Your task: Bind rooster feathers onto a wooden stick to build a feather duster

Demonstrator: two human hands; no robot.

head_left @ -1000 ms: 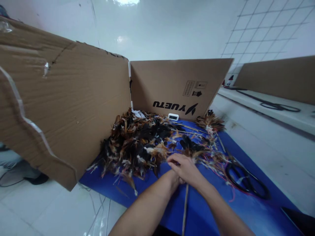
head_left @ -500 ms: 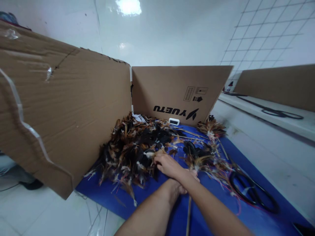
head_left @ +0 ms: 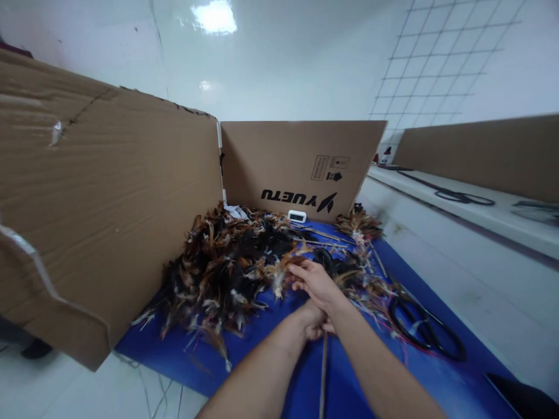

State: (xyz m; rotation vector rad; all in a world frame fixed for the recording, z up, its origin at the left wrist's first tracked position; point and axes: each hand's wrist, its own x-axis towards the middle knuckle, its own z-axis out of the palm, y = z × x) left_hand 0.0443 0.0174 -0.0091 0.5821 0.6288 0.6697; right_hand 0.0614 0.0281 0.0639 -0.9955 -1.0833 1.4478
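Note:
My left hand (head_left: 313,321) is closed round a thin stick (head_left: 323,378), whose bare end runs down toward me. Crossing over that wrist, my right hand (head_left: 315,282) pinches a tuft of brown feathers (head_left: 282,276). Left of it spreads a large heap of brown and black feathers (head_left: 227,262), with white quill ends and a few pink threads. Just beyond the right forearm lies a bunch of dark feathers (head_left: 345,265), partly hidden by my hand.
Large black-handled scissors (head_left: 425,329) rest at the right of the blue table (head_left: 271,361). Cardboard panels stand left (head_left: 131,192) and behind (head_left: 271,157). A small white digital display (head_left: 297,216), several sticks and another feather bundle (head_left: 360,224) lie at the back. A ledge (head_left: 437,186) runs along the right.
My right hand has lifted from the heap and drawn a tuft of feathers out toward the left hand. The left hand keeps hold of the stick. The view has shifted slightly right.

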